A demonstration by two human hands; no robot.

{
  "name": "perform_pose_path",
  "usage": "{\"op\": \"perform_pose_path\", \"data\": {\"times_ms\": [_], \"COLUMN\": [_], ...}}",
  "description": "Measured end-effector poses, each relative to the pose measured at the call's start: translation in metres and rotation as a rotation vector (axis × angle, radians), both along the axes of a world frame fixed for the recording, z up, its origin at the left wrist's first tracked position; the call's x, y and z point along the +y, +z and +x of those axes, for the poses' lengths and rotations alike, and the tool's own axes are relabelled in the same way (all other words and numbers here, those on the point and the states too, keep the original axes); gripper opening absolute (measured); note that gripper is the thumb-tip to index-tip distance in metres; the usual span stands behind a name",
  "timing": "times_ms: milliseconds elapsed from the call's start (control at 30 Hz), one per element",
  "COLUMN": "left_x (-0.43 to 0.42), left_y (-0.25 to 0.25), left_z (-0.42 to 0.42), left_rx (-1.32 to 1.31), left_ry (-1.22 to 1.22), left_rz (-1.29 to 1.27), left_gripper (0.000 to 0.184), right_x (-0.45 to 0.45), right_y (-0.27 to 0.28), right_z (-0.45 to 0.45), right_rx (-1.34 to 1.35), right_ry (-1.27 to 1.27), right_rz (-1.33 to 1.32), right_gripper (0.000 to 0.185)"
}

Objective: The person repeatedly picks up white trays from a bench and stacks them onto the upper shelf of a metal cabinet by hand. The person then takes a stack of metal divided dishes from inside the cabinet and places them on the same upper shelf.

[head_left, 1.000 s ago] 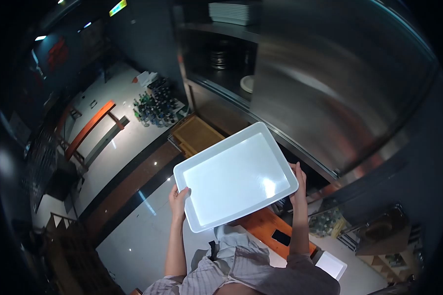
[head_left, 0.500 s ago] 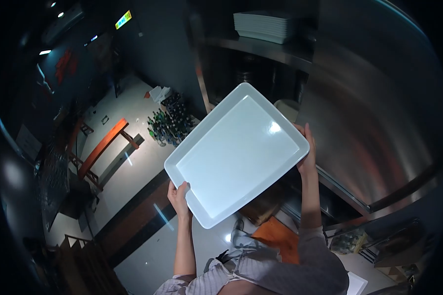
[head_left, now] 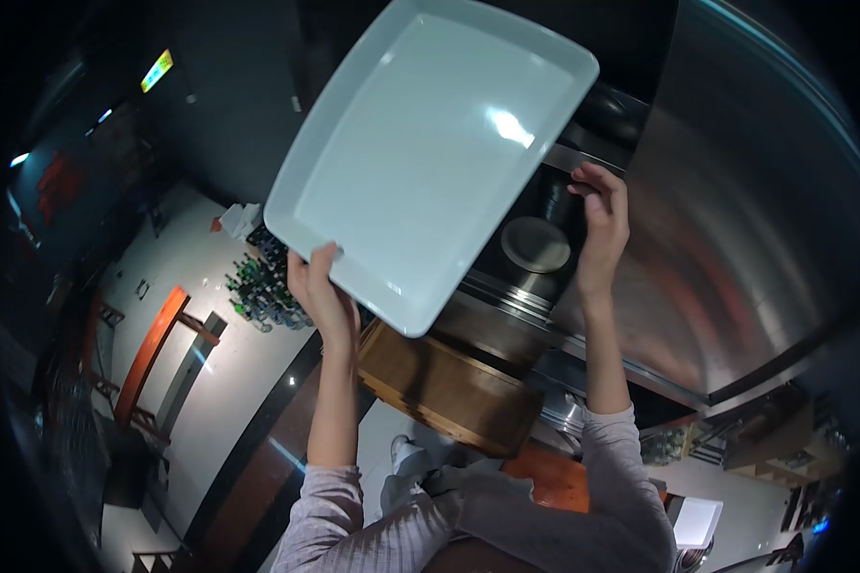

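A large white rectangular tray (head_left: 420, 153) is raised at the upper middle, tilted, over the front of a metal cabinet. My left hand (head_left: 323, 291) grips its lower left edge, thumb on the rim. To the right of the tray, apart from its edge, my right hand (head_left: 604, 224) is raised with bent fingers spread and nothing in them. Beyond the gap between them, a round pale plate stack (head_left: 535, 244) sits on a cabinet shelf. The tray hides the upper shelves.
Wooden trays (head_left: 449, 387) lie below the cabinet. A sliding steel door (head_left: 736, 210) fills the right. Many green bottles (head_left: 263, 286) stand on the floor at left, near an orange bench (head_left: 153, 353). Another white tray (head_left: 698, 522) is at lower right.
The tray has gone up toward the cabinet and turned more upright. My right hand has let go of its edge, while my left hand keeps its grip. The view has shifted.
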State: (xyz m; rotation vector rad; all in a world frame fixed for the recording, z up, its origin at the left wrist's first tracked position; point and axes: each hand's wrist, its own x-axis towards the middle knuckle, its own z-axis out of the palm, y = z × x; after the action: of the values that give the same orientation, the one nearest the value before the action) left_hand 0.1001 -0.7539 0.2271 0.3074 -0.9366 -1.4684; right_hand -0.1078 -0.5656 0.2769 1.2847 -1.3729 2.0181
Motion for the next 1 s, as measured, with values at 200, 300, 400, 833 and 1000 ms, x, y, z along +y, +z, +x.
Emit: {"op": "perform_pose_path", "data": {"times_ms": [200, 300, 400, 833, 1000], "left_x": [-0.071, -0.094, -0.103, -0.130, -0.118], "left_y": [0.049, 0.072, 0.087, 0.051, 0.064], "left_z": [-0.073, -0.099, -0.116, -0.169, -0.151], "left_rx": [0.164, 0.056, 0.038, 0.103, 0.118], "left_ry": [-0.053, -0.060, -0.101, -0.235, -0.428], "left_rz": [-0.147, -0.148, -0.166, -0.039, -0.067], "left_gripper": [0.022, 0.025, 0.019, 0.017, 0.015], "right_x": [-0.033, -0.080, -0.122, -0.165, -0.160], "right_y": [0.035, 0.041, 0.041, 0.020, 0.030], "right_z": [0.054, 0.068, 0.066, 0.053, 0.049], "right_rx": [0.826, 1.031, 1.115, 1.157, 1.026], "right_ry": [-0.445, -0.627, -0.746, -0.957, -0.844], "right_rz": [0.291, 0.479, 0.495, 0.690, 0.658], "right_gripper": [0.047, 0.055, 0.044, 0.008, 0.023]}}
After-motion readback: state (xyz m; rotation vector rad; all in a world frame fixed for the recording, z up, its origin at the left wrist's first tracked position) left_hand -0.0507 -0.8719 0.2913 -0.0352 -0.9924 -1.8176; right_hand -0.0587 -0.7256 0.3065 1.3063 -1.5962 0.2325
